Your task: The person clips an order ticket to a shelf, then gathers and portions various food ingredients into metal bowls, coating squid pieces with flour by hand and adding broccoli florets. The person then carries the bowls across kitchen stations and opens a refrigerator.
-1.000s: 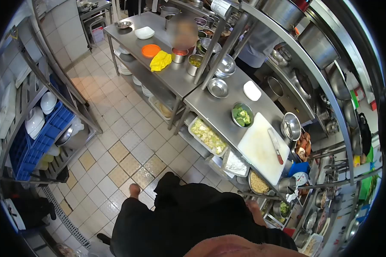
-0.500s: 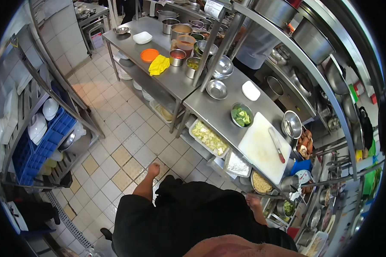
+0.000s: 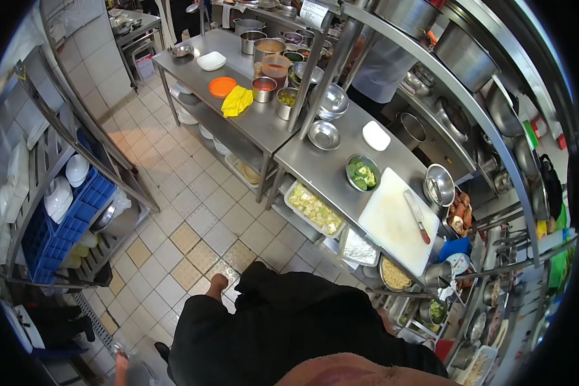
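My left hand (image 3: 219, 282) hangs beside my dark clothing, over the tiled floor. Its fingers look curled and nothing shows in them. Only a strip of my right hand (image 3: 385, 316) shows at the other side of my clothing, near the lower containers, and its fingers are hidden. A white cutting board (image 3: 392, 215) bears a knife (image 3: 413, 209) with a brown handle. Next to the board on the steel table (image 3: 296, 157) stand a bowl of green vegetables (image 3: 360, 174) and a steel bowl (image 3: 438, 184). Both hands are apart from these things.
A yellow cloth (image 3: 237, 101) and an orange dish (image 3: 222, 87) lie on the farther table. Blue crates (image 3: 61, 238) fill the left rack. Another person stands behind the counter (image 3: 379, 71). A different person's arm (image 3: 120, 370) enters at the lower left.
My left hand swung forward, then back toward my body. My right hand has become mostly hidden. Another person's arm has appeared at the lower left. The view has shifted slightly.
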Available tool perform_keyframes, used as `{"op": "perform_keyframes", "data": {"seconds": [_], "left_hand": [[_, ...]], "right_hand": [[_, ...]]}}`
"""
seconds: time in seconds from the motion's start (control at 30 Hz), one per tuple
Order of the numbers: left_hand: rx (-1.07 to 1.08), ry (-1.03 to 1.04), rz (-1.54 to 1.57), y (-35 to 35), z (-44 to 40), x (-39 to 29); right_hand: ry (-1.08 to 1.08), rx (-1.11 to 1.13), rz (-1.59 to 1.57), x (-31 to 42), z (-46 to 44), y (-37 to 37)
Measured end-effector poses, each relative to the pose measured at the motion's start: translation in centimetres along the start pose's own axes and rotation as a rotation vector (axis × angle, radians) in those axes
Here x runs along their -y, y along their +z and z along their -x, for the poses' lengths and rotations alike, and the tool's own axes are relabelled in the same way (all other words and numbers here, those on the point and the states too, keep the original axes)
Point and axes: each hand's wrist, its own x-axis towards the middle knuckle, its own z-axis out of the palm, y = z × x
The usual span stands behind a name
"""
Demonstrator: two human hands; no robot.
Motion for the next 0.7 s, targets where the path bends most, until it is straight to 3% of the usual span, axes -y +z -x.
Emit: {"op": "perform_keyframes", "data": {"seconds": [0.07,0.13,0.2,0.27,0.37,0.47,0.57,0.7], "left_hand": [[-0.102,-0.018,0.078,-1.9,-0.8,-1.1],[-0.224,0.029,0.122,-3.9,-2.2,-2.0],[-0.332,0.090,0.180,-5.1,-3.6,-2.3],[-0.449,0.194,0.244,-4.8,-6.3,-2.0],[-0.410,-0.101,0.751,-7.3,-4.8,-4.3],[-0.425,-0.086,0.690,-8.1,-2.7,-4.6],[-0.302,0.074,0.245,-4.0,-4.1,-2.0],[-0.158,0.100,0.052,-1.7,-1.4,-0.5]], "right_hand": [[-0.132,-0.089,0.260,3.1,0.6,1.1],[-0.187,-0.120,0.279,4.8,0.1,1.7],[-0.127,-0.045,-0.038,5.9,-2.1,1.2],[-0.106,-0.147,0.106,6.7,-2.1,2.1],[-0.112,-0.131,0.145,7.1,-1.9,2.6],[-0.112,-0.051,0.127,6.0,-2.4,2.2],[-0.194,-0.023,0.282,5.1,-1.7,2.3],[-0.211,-0.038,0.294,4.3,-1.1,2.6]]}}
